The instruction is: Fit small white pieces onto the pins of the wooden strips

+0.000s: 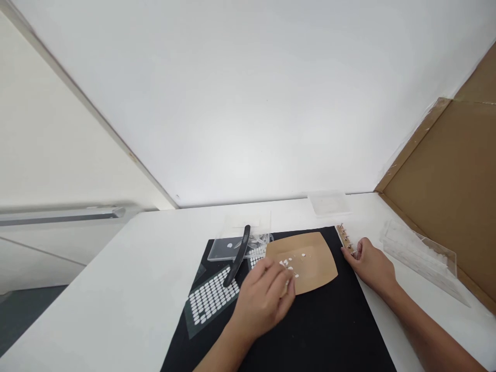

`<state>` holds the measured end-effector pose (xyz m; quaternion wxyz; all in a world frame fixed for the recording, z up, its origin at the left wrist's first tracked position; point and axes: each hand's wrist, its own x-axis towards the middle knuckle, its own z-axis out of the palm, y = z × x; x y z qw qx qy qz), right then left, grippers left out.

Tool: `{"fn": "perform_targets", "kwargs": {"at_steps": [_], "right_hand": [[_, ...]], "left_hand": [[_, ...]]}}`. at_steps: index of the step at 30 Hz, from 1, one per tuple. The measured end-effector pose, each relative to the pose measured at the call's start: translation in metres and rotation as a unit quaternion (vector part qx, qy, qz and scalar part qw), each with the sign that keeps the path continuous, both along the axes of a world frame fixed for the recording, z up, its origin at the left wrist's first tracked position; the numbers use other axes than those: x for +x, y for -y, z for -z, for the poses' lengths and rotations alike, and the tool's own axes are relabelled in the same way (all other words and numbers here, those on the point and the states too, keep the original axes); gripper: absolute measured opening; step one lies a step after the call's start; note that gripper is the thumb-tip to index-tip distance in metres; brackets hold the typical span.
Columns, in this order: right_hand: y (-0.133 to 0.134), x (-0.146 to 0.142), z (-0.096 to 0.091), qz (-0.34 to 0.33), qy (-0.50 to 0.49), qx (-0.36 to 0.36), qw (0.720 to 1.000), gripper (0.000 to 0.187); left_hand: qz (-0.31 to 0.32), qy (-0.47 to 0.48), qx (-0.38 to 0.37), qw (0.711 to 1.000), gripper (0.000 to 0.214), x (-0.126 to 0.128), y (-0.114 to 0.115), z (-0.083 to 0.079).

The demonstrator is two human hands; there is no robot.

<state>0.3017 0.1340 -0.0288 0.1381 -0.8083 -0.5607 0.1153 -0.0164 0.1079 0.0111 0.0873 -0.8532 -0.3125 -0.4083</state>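
My left hand [265, 294] is closed, its fingers curled and pressed together over the near left side of a shallow tan tray [325, 263]. Whatever its fingertips hold is hidden. Small white pieces [287, 263] lie scattered in that tray. On the right, my right hand [372, 263] closes thumb and fingers at the near end of a narrow wooden strip [343, 235] that carries several small metal pegs. A tiny pale bit shows by those fingertips. The strip lies along the right edge of a black mat [321, 320].
Left of the tray, a black curved handle-like tool [242, 253] rests across dark green sheets of white ovals [213, 294]. Behind it sits a clear box [225, 248] with clear pieces. A clear lid [329, 204] and clear container [418, 248] stand near the wall and cardboard [457, 181].
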Motion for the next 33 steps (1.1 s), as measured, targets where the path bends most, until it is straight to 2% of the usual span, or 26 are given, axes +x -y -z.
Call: {"fn": "perform_targets", "kwargs": {"at_steps": [2, 3, 5, 8, 10, 12, 14, 18, 21, 24, 26, 29, 33], "right_hand": [[0.002, -0.001, 0.000, 0.009, -0.007, -0.001, 1.000, 0.048], [0.003, -0.002, 0.000, 0.016, -0.014, 0.002, 1.000, 0.047], [0.006, -0.003, 0.000, 0.024, -0.023, 0.011, 0.999, 0.048], [0.012, -0.008, -0.002, 0.026, -0.007, 0.032, 0.999, 0.055], [0.016, -0.013, -0.006, 0.034, 0.006, 0.080, 0.996, 0.065], [0.021, -0.020, -0.009, 0.039, 0.009, 0.150, 0.988, 0.077], [0.024, -0.027, -0.011, 0.032, -0.005, 0.214, 0.976, 0.079], [0.025, -0.037, -0.012, -0.034, -0.080, 0.257, 0.962, 0.060], [0.019, -0.049, -0.019, -0.126, -0.103, 0.222, 0.961, 0.043], [0.003, -0.073, -0.039, -0.250, -0.065, 0.159, 0.953, 0.018], [-0.012, -0.097, -0.056, -0.327, -0.031, 0.152, 0.932, 0.013], [-0.041, -0.138, -0.079, -0.439, 0.083, 0.120, 0.886, 0.022], [-0.085, -0.191, -0.092, -0.538, 0.124, 0.067, 0.831, 0.018]], "left_hand": [[-0.114, -0.001, 0.017, 0.993, 0.016, -0.014, -0.010, -0.003], [-0.186, 0.000, 0.019, 0.982, 0.015, -0.023, -0.016, -0.003], [-0.321, -0.009, -0.023, 0.947, 0.022, -0.042, -0.027, -0.001], [-0.431, -0.036, -0.117, 0.894, 0.036, -0.064, -0.038, 0.006], [-0.465, -0.066, -0.188, 0.863, 0.045, -0.068, -0.040, 0.011], [-0.473, -0.099, -0.243, 0.841, 0.049, -0.066, -0.040, 0.015], [-0.463, -0.126, -0.274, 0.834, 0.049, -0.060, -0.039, 0.016], [-0.428, -0.138, -0.291, 0.844, 0.045, -0.055, -0.041, 0.016], [-0.419, -0.131, -0.293, 0.849, 0.042, -0.059, -0.043, 0.016], [-0.400, -0.128, -0.295, 0.858, 0.041, -0.063, -0.044, 0.017], [-0.385, -0.129, -0.293, 0.866, 0.037, -0.063, -0.042, 0.017], [-0.381, -0.125, -0.284, 0.871, 0.028, -0.061, -0.039, 0.016], [-0.397, -0.109, -0.258, 0.874, 0.023, -0.064, -0.037, 0.013]]}}
